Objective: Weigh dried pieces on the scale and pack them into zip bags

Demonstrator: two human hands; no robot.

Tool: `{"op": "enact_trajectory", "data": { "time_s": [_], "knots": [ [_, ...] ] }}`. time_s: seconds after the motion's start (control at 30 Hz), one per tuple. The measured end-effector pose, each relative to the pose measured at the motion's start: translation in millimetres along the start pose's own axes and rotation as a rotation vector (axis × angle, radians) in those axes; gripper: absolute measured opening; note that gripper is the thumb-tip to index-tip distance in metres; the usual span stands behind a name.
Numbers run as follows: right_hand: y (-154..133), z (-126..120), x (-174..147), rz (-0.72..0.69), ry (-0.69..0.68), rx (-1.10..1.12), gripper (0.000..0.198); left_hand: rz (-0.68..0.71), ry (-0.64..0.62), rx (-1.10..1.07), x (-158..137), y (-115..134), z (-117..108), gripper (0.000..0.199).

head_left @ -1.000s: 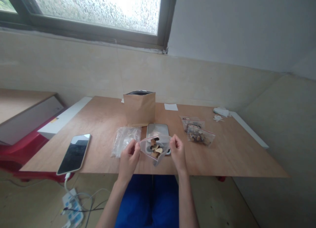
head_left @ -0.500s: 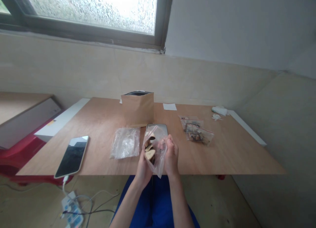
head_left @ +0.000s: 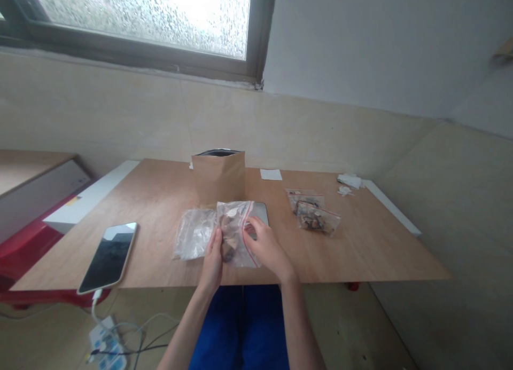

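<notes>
A clear zip bag [head_left: 239, 247] with dried, brownish slices inside lies tilted between my hands, its red seal strip toward the right. My left hand [head_left: 213, 259] is closed on the bag's left edge, beside the slices. At the seal strip, the thumb and fingers of my right hand [head_left: 265, 245] pinch the bag. Behind it, a flat grey device [head_left: 262, 212] is partly covered. Just left of my hands lies a pile of clear plastic bags [head_left: 194, 235], which look flat.
An open brown paper pouch [head_left: 219, 178] stands behind the bags. Two filled zip bags [head_left: 316, 219] lie to the right. A phone [head_left: 108, 258] with a cable is at the left front edge. White paper [head_left: 271, 174] and crumpled tissue [head_left: 350, 181] lie toward the back.
The bag has turned so that its red seal strip faces right and its side shows flat. My right hand has moved from gripping the bag's side to pinching the strip.
</notes>
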State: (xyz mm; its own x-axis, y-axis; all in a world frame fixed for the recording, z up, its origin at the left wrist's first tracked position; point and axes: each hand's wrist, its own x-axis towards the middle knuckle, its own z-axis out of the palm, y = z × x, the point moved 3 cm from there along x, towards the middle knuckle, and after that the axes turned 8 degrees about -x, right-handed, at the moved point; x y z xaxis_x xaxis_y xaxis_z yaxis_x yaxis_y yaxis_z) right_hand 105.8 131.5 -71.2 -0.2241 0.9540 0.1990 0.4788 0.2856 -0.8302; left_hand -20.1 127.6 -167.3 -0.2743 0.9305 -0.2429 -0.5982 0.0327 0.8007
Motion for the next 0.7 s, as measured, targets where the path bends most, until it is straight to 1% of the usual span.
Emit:
{"op": "enact_trajectory", "data": {
  "time_s": [0.07,0.1,0.17,0.23,0.33,0.43,0.57,0.7],
  "knots": [
    [5.6,7.6,8.1,0.013,-0.044,0.008,0.034,0.008,0.028,0.033,0.7,0.7,-3.0,0.032],
    [7.2,11.3,11.7,-0.004,-0.054,0.019,0.039,0.013,0.021,0.044,0.8,2.1,-3.1,0.031],
    [8.7,17.6,17.8,-0.060,-0.056,0.028,0.043,0.026,-0.002,0.063,1.0,6.0,-2.1,0.031],
    [10.3,22.2,22.3,-0.082,-0.049,0.014,0.044,0.032,-0.029,0.080,2.0,10.1,-1.0,0.033],
    [16.3,27.2,27.3,-0.061,-0.049,0.005,0.046,0.043,-0.088,0.110,5.5,15.0,-0.4,0.036],
    [25.4,31.3,31.8,-0.051,-0.057,0.043,0.045,0.081,-0.131,0.165,10.2,19.4,-1.2,0.034],
    [35.7,35.6,36.4,-0.003,-0.065,0.094,0.041,0.125,-0.153,0.227,14.0,24.9,-1.1,0.032],
    [34.4,38.1,37.7,0.070,-0.050,0.216,0.043,0.180,-0.212,0.290,14.1,29.3,2.4,0.026]
  ]
}}
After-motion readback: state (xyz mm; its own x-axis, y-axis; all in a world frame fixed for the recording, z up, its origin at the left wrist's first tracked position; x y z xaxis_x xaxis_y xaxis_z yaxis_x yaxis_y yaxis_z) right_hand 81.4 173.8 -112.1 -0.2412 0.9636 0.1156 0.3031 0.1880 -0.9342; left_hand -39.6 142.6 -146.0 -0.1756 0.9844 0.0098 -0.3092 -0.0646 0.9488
